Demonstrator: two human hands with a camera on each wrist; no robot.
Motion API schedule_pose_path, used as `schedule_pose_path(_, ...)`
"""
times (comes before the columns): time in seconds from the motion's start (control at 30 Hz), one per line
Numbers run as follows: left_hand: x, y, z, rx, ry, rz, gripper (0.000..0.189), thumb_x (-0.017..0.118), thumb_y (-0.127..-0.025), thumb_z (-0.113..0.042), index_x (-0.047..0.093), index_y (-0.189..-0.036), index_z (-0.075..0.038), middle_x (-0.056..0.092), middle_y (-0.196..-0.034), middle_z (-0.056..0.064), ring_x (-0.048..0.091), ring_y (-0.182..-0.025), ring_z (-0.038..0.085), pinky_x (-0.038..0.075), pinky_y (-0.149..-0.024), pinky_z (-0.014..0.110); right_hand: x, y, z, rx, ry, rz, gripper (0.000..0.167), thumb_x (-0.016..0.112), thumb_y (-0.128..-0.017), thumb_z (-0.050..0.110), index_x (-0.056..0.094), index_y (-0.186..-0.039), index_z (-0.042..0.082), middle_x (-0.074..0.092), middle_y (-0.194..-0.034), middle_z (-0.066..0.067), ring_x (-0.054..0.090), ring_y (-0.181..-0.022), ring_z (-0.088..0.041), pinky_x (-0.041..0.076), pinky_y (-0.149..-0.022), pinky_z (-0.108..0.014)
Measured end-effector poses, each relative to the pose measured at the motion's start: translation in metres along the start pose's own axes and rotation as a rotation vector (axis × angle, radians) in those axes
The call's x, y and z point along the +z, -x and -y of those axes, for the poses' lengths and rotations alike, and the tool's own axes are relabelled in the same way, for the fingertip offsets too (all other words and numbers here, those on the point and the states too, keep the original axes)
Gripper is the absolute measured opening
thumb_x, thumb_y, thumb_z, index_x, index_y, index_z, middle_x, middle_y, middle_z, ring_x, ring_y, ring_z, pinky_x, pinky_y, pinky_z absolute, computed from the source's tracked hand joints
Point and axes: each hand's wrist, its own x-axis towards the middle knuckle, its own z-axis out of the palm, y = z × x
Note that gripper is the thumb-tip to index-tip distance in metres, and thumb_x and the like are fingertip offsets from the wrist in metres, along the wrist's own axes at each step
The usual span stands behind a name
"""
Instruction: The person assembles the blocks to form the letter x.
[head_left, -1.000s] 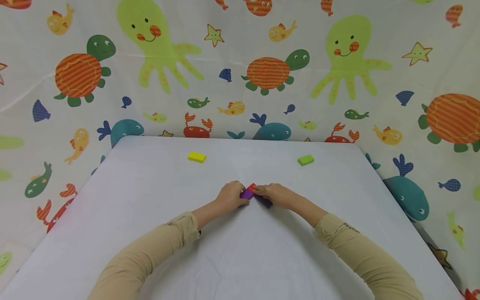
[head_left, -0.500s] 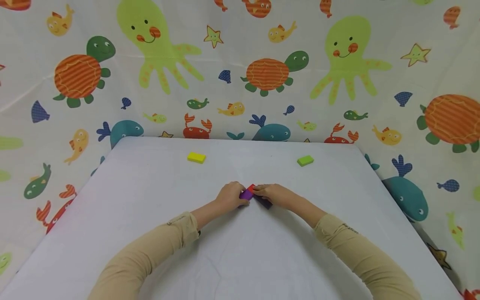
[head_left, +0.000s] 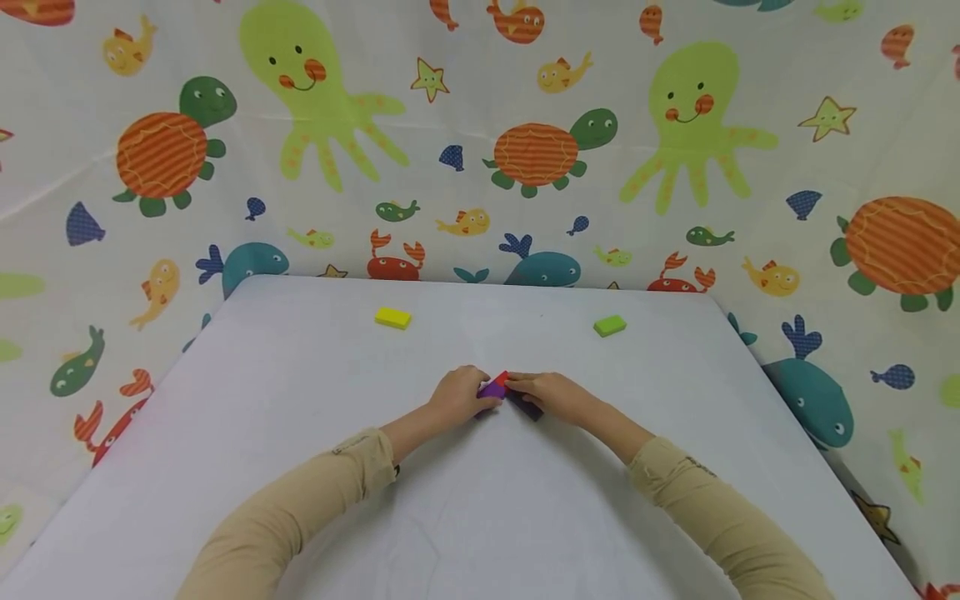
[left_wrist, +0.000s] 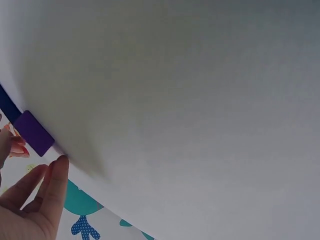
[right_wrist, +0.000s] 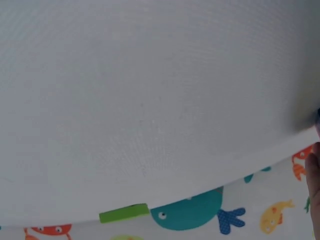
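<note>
In the head view, my left hand (head_left: 456, 396) pinches a purple block (head_left: 492, 389), thumb on the near side and fingers behind. The purple block (left_wrist: 34, 133) meets a dark navy block (left_wrist: 7, 104) in the left wrist view. A red block (head_left: 502, 379) shows at the purple block's far end. Fingertips of my right hand (head_left: 558, 396) touch the red block; the right thumb is hidden. Under the right fingers, the dark block (head_left: 527, 406) slants towards the near right. The hands cover parts of these blocks, so how they are joined is unclear.
A yellow block (head_left: 393, 317) lies on the white table (head_left: 465, 517) at the far left. A green block (head_left: 610, 326) lies at the far right. Behind the table hangs a cloth (head_left: 420, 175) printed with sea animals.
The whole head view has shifted slightly downward in the picture. Both hands stay at the blocks, and the purple block looks turned or tilted very slightly.
</note>
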Motion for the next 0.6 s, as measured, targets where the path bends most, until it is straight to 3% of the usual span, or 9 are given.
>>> schedule_pose_path(0.27,-0.0036,-0.0023,0.0031,0.086,0.005,-0.036,0.037,0.062,-0.091,-0.025,0.066,-0.111,0.006,0.068,-0.109,0.019,0.064,-0.105,0.032,0.051,-0.092,0.04,-0.0036,0.004,-0.0038,0.037,0.003,-0.122,0.034,0.059,-0.09,0.003,0.06,-0.124,0.003,0.066,-0.12,-0.014,0.062,-0.112,-0.027,0.052,-0.092,-0.038)
schedule_pose_path(0.5,0.0007,0.0022,0.0071,0.301,-0.039,-0.038,0.031,0.061,-0.09,-0.012,0.063,-0.115,0.006,0.067,-0.113,0.02,0.063,-0.108,0.033,0.05,-0.095,0.042,-0.0056,0.0081,-0.0075,0.098,-0.012,-0.146,0.031,0.056,-0.092,0.005,0.061,-0.123,0.002,0.066,-0.119,-0.014,0.062,-0.112,-0.027,0.051,-0.093,-0.039)
schedule_pose_path(0.6,0.0027,0.0058,0.0038,0.332,-0.078,-0.023,0.03,0.06,-0.09,-0.011,0.063,-0.115,0.006,0.064,-0.117,0.023,0.062,-0.111,0.035,0.049,-0.095,0.043,-0.0033,0.0099,-0.0096,0.111,-0.025,-0.161,0.03,0.056,-0.092,0.004,0.062,-0.122,0.002,0.066,-0.119,-0.014,0.062,-0.112,-0.028,0.051,-0.093,-0.039)
